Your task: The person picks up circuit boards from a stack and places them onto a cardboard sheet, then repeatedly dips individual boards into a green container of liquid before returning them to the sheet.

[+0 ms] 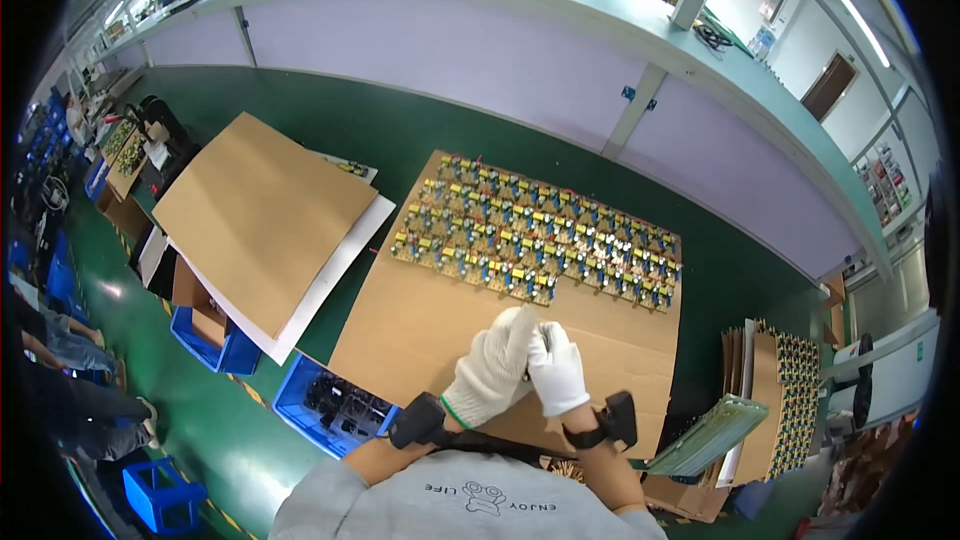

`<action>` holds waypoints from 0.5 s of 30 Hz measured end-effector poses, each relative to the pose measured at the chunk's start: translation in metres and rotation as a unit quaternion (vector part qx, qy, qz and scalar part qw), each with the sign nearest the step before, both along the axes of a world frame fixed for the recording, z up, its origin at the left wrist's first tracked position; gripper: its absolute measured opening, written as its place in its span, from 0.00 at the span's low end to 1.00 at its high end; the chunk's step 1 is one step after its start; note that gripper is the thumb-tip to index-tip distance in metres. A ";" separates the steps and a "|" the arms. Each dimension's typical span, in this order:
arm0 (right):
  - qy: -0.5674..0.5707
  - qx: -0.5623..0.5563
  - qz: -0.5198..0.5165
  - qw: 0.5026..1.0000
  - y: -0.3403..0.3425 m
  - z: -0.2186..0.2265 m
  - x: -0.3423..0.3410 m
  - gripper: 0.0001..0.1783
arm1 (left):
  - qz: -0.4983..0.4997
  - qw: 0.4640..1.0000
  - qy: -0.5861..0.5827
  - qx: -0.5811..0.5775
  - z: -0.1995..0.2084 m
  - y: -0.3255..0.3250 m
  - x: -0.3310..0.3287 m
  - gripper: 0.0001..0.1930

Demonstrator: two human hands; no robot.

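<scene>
Both hands wear whitish gloves and meet above the bare front part of a brown cardboard sheet (400,330). My left hand (488,368), in a knitted glove with a green cuff edge, has its fingers bent together toward the right hand. Against it, my right hand (557,368) has curled fingers, closed near the left fingertips. Whatever lies between them is hidden, apart from a small dark spot. Just beyond the hands, rows of small circuit boards (540,225) with yellow, blue and red parts cover the sheet's far half.
To the left, cardboard and white sheets (270,220) lie stacked above blue bins. A blue bin (335,402) of black parts stands near my left forearm. At right are a green-edged panel (708,437) and more circuit boards (797,395). A long partition (450,50) runs behind.
</scene>
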State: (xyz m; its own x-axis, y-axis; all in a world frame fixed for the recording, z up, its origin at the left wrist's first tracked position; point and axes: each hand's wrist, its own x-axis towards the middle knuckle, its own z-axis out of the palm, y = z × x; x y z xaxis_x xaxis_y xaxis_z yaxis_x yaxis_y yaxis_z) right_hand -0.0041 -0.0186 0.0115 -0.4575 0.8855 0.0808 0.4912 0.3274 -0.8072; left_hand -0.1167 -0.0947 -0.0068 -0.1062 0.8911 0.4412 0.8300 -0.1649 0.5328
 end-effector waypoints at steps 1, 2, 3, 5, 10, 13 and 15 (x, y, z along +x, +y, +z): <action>-0.004 -0.041 -0.036 0.998 -0.004 0.001 0.000 0.19 | -0.015 1.000 0.001 0.012 0.005 0.002 0.001 0.41; -0.008 -0.082 -0.072 0.994 -0.004 0.003 0.001 0.18 | -0.042 0.994 -0.021 0.099 0.010 0.006 0.001 0.41; -0.006 -0.078 -0.072 0.994 -0.002 0.005 0.002 0.18 | -0.043 0.994 -0.019 0.103 0.019 0.009 0.002 0.41; 0.084 -0.060 -0.079 0.992 -0.001 0.009 0.006 0.17 | 0.058 0.979 0.152 0.126 0.031 0.010 0.005 0.43; 0.081 0.016 -0.052 0.995 -0.013 0.017 0.013 0.13 | -0.041 0.997 0.014 0.071 0.027 0.009 0.004 0.42; 0.084 -0.083 -0.027 0.993 -0.014 0.036 0.017 0.13 | -0.035 0.995 -0.037 0.083 0.025 0.010 0.010 0.43; 0.132 -0.071 0.008 0.989 -0.009 0.023 0.022 0.14 | -0.005 0.996 -0.055 0.065 0.025 0.010 0.013 0.45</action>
State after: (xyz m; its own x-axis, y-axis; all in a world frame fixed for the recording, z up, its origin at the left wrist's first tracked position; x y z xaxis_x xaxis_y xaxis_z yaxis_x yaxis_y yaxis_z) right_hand 0.0178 -0.0277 0.0343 -0.4504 0.8898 0.0734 0.2536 0.2064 -0.9450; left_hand -0.1038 -0.0844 0.0183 -0.1514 0.8287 0.5389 0.7655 -0.2466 0.5943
